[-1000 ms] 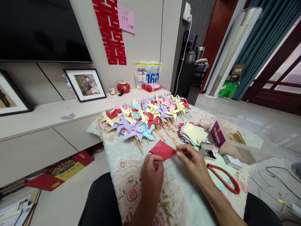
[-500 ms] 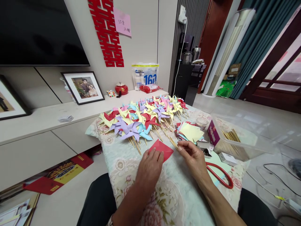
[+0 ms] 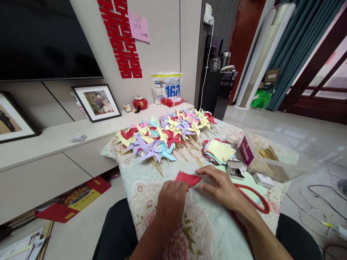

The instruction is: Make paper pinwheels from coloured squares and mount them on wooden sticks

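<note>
My left hand has its fingers curled on the near left part of a red paper square, whose far edge is bent up. At the paper's right corner is my right hand, thumb and fingers apart, with nothing seen between them. A red looped handle, apparently of scissors, lies beside my right wrist and is partly hidden by it. Beyond the hands, thin wooden sticks lie on the cloth, close to a pile of coloured paper squares.
Many paper pinwheels on sticks cover the table's far left. To the right stand a small open box of metal pins, a white box, a round tub and a clear bin with sticks. A floral cloth covers the table.
My left hand has closed on the red paper, which is now bent up. The right hand has left the sticks and come down to the paper's right corner, its fingers spreading.
</note>
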Motion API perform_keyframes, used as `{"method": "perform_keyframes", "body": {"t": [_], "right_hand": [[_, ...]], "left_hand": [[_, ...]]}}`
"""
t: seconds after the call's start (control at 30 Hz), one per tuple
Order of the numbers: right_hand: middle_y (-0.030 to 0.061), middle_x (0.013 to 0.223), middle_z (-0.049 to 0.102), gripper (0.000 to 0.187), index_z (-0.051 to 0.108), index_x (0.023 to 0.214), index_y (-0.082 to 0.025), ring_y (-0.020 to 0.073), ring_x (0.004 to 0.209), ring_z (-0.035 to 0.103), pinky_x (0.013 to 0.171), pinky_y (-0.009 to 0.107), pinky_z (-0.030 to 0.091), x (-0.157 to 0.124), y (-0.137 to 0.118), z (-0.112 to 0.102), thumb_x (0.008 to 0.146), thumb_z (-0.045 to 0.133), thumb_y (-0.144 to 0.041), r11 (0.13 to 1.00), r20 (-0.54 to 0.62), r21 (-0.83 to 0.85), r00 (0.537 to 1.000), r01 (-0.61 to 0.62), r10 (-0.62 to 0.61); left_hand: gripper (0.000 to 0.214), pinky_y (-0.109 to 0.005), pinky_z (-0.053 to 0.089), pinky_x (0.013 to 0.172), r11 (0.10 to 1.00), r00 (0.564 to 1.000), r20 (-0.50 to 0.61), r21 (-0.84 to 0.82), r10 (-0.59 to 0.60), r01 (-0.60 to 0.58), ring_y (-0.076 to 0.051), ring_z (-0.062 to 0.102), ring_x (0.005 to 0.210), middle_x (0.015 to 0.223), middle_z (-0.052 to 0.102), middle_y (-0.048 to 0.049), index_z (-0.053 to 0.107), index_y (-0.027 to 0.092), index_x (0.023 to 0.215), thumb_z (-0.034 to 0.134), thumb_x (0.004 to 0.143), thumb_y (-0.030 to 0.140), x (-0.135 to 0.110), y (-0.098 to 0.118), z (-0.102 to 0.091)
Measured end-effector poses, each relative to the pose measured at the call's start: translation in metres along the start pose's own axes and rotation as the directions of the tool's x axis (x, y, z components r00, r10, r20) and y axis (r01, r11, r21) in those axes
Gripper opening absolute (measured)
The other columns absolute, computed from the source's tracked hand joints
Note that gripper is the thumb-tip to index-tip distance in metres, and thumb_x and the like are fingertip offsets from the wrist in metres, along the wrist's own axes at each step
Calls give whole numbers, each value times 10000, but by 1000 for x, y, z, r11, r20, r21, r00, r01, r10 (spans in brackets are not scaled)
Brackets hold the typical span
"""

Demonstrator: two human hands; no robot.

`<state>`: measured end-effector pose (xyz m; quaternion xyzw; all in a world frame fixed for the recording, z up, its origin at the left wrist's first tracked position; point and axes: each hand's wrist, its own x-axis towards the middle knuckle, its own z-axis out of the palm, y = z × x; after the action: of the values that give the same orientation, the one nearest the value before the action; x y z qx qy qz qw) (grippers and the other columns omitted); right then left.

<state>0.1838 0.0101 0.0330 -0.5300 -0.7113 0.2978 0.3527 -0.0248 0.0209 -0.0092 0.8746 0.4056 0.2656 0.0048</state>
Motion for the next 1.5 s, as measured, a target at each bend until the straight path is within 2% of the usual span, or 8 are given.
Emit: {"method": "perform_keyframes", "body": {"t": [0.13,0.3,0.47,0.6,0.9,1.03,1.17,1.5], "right_hand": [[73,1221,677,532,658,1260,-239,282,1162,572,1001,398,418,-5,-14,-10,752,810,-282,988,262,-147,965,39,1],[39,1011,730,375,708,1165,-237,243,953,628,835,333,450,-4,-13,3,793,758,-222,972,384,-228,922,50,43],[55,947,733,351,705,1173,-189,218,844,629,751,301,444,0,-5,12,822,683,-196,970,343,-242,934,-13,98],[58,938,740,327,697,1179,-186,216,822,635,726,295,442,2,-3,13,866,629,-247,974,321,-220,939,-51,122],[66,960,768,323,694,1195,-206,213,815,668,698,283,425,2,2,26,906,559,-259,956,240,-281,959,-78,149],[105,1057,762,342,693,1197,-167,244,932,682,787,307,453,2,1,29,888,574,-250,944,200,-319,968,-84,154],[122,1126,743,355,685,1209,-158,260,1031,671,863,325,458,2,1,30,882,567,-225,937,197,-343,970,-71,146],[122,1075,707,362,671,1198,-168,255,993,649,841,321,448,1,-2,30,847,604,-228,901,211,-429,961,-71,176]], "left_hand": [[286,-369,525,725,981,990,58,-140,-129,136,-235,680,804,870,742,-22,715,231,1005,509,900,64,-19,14,-13],[312,-381,553,756,933,963,78,-237,-258,269,-232,707,836,964,778,-43,710,208,1080,496,893,79,-25,19,-16],[304,-450,556,844,888,915,58,-227,-399,401,-279,687,954,1045,767,-96,694,159,1132,541,873,117,-24,18,-10],[280,-479,549,825,864,882,43,-186,-469,468,-297,666,924,996,757,-100,698,166,1126,558,884,164,-24,17,-7],[162,-424,512,794,851,870,7,-204,-494,485,-267,640,872,897,729,-53,692,202,990,542,926,205,-21,15,-2],[176,-398,490,789,846,852,17,-112,-523,522,-267,633,883,900,721,-50,685,209,1022,552,910,181,-21,16,0],[175,-390,474,775,860,860,10,31,-510,509,-270,618,877,893,699,-55,680,199,1032,546,919,196,-22,16,3],[116,-398,475,717,897,915,-103,180,-391,404,-269,588,819,858,655,-64,686,189,946,616,882,122,-19,22,3]]}}
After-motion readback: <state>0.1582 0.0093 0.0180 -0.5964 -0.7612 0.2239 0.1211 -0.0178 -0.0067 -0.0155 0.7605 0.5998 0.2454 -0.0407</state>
